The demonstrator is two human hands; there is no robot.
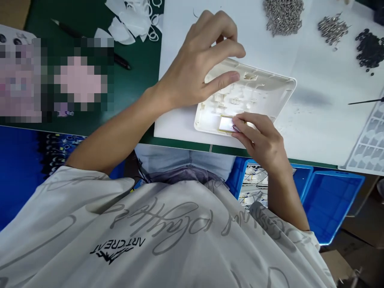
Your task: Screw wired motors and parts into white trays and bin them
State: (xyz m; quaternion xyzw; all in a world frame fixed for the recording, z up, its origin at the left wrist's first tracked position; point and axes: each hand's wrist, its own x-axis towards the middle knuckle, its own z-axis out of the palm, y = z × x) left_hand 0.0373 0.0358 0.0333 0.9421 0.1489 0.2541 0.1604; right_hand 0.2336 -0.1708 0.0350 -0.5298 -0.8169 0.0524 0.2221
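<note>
The chest of the pale grey T-shirt (pixel 75 228) carries the black printed word "ARTCREAT" (pixel 117 248) beside a small logo, upside down in this view. Above it, large grey cursive script (pixel 156 224) runs across the shirt, too looped to read for certain.

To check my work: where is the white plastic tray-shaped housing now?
In the head view, the white plastic housing lies on a white paper sheet, under the left hand and right hand, near silver screws.

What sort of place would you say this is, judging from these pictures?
Probably an assembly workshop: a green workbench, sorted piles of screws, and blue parts bins beside a white plastic casing.
</note>
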